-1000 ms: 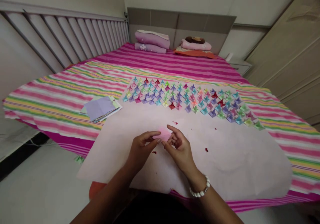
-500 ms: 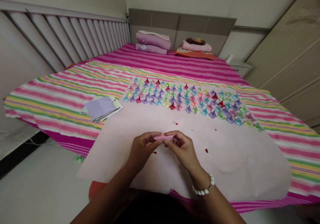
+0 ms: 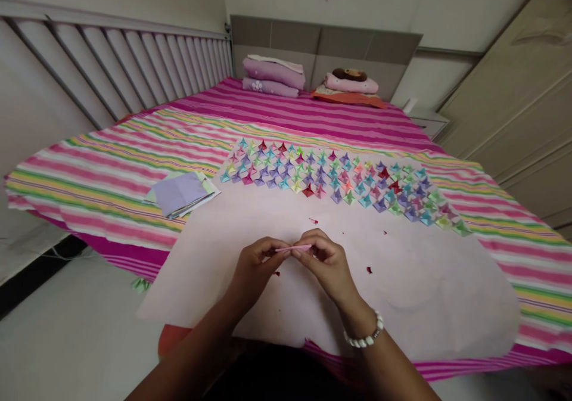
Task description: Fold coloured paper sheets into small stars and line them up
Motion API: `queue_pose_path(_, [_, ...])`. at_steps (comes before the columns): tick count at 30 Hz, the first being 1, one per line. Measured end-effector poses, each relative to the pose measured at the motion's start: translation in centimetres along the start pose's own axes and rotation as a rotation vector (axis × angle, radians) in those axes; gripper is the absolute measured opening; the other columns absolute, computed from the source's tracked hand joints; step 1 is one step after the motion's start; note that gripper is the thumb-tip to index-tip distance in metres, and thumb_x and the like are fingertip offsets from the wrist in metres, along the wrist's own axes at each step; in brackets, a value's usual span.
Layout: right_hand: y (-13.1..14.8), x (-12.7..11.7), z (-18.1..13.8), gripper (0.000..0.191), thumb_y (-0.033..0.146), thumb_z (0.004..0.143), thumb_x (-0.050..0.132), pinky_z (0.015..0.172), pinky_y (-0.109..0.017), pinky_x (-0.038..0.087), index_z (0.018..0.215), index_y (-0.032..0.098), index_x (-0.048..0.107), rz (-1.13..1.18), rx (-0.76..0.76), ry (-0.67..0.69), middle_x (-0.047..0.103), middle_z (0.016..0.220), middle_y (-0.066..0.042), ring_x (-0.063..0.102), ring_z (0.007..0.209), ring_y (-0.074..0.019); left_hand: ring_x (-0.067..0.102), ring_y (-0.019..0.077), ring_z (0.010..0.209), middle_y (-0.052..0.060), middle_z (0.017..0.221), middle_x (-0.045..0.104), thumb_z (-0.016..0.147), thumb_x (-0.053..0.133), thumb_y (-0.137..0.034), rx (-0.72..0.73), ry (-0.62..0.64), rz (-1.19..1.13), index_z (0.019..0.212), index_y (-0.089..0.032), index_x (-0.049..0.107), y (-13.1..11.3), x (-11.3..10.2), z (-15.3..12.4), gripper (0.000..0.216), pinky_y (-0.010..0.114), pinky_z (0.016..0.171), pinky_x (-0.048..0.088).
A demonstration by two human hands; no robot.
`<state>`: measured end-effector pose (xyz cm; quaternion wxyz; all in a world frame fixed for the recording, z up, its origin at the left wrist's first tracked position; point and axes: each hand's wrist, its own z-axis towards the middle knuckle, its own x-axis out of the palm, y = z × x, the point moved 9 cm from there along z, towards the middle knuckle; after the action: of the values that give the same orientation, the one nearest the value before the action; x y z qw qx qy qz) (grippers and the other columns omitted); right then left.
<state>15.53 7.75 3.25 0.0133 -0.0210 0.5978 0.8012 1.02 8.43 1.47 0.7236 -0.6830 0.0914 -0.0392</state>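
A small folded piece of pink paper [image 3: 292, 248] is pinched between both hands above a pale pink sheet [image 3: 214, 252]. My left hand [image 3: 258, 262] is closed on its left end, thumb in front and fingers behind. On its right end, my right hand [image 3: 325, 260] grips in the same way, a white bead bracelet on that wrist. The paper shows nearly edge-on, as a thin strip, and its ends are partly hidden by the fingers. Beyond the hands, rows of small folded paper pieces [image 3: 308, 191] in many colours cover the far part of the sheet.
To the left lies a stack of paper squares [image 3: 181, 193], a purple one on top. Dark red scraps [image 3: 369, 270] are scattered near my hands. A striped cloth [image 3: 107, 168] covers the bed. Folded bedding [image 3: 273, 76] sits by the headboard. A green folded piece [image 3: 141, 284] is on the floor.
The pink paper has gone from showing a wider folded face to a thin, nearly straight edge. My right fingers have risen slightly behind it; both hands keep hold.
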Motion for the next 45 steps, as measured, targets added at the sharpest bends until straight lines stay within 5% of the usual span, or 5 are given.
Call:
queue_pose_path(18, [-1.1, 0.3, 0.0, 0.016, 0.032, 0.074, 0.074, 0.060, -0.028, 0.040, 0.066, 0.019, 0.071, 0.005, 0.082, 0.042, 0.062, 0.067, -0.002, 0.056, 0.063, -0.0145, 0.055, 0.0120, 0.065, 0.001, 0.071, 0.061, 0.081, 0.061, -0.031, 0.040, 0.136, 0.144, 0.076, -0.019, 0.073, -0.1, 1.1, 0.1, 0.018, 0.022, 0.057, 0.044])
queue_pose_path(23, [-2.8, 0.1, -0.1, 0.016, 0.026, 0.066, 0.079, 0.064, -0.029, 0.045, 0.062, 0.019, 0.066, 0.292, 0.210, -0.023, 0.065, 0.062, 0.000, 0.060, 0.062, -0.0147, 0.046, 0.0093, 0.053, -0.001, 0.056, 0.059, 0.068, 0.075, -0.038, -0.081, -0.025, 0.026, 0.059, -0.016, 0.066, 0.9, -0.3, 0.4, 0.026, 0.021, 0.049, 0.037])
queue_pose_path(31, [-3.1, -0.1, -0.2, 0.012, 0.024, 0.069, 0.074, 0.060, -0.025, 0.037, 0.060, 0.018, 0.068, 0.320, 0.246, -0.078, 0.058, 0.059, 0.002, 0.048, 0.058, -0.0103, 0.037, 0.0068, 0.045, -0.005, 0.043, 0.045, 0.059, 0.077, -0.038, -0.165, -0.095, -0.086, 0.047, -0.016, 0.051, 1.4, -0.9, 0.5, 0.036, 0.020, 0.044, 0.031])
queue_pose_path(40, [-3.4, -0.2, -0.7, 0.012, 0.029, 0.072, 0.074, 0.061, -0.025, 0.037, 0.066, 0.020, 0.069, 0.350, 0.223, -0.216, 0.059, 0.061, 0.003, 0.047, 0.060, -0.0101, 0.051, 0.0112, 0.066, 0.001, 0.073, 0.063, 0.075, 0.069, -0.038, -0.187, -0.013, -0.256, 0.080, -0.017, 0.072, 3.9, 1.4, -0.1, 0.022, 0.021, 0.058, 0.042])
queue_pose_path(45, [-2.9, 0.8, -1.1, 0.014, 0.033, 0.075, 0.072, 0.063, -0.026, 0.040, 0.075, 0.019, 0.071, 0.286, 0.225, -0.126, 0.064, 0.069, 0.000, 0.051, 0.063, -0.0119, 0.058, 0.0145, 0.079, 0.005, 0.090, 0.066, 0.071, 0.073, -0.042, -0.256, -0.067, -0.524, 0.086, -0.017, 0.073, 4.2, 1.2, 0.0, 0.029, 0.025, 0.067, 0.049])
